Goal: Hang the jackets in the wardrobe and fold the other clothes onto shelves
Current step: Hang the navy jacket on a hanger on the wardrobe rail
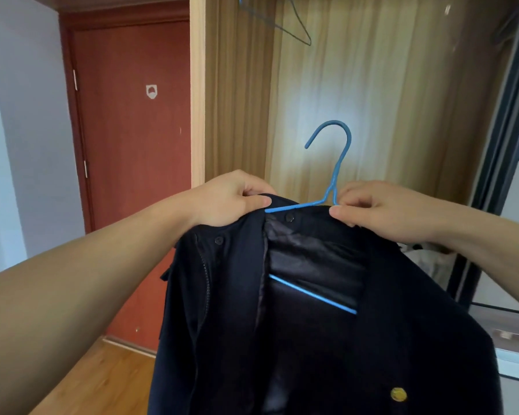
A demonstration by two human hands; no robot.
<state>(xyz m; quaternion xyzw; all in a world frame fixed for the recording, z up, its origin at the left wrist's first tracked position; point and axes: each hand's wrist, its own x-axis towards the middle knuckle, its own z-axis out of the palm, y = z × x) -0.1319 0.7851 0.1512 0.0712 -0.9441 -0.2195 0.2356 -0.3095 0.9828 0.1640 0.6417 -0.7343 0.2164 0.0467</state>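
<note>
Wooden wardrobe point(372, 85) panels face us, a red door point(132, 145) to their left. Our left hand point(231, 202) pinches the navy jacket point(312, 339) at its collar; our right hand point(381, 211) has fingers point(339, 211) clenched on the collar beside the blue hanger point(336, 169) neck. We hold the jacket, on its hanger, before the wardrobe, unhung.

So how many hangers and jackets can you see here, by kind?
Blue hanger, inside the jacket: 1
Dark hanger, up in the wardrobe: 1
Navy jacket, held at the collar by the left hand and right hand: 1
Total: 3
</note>
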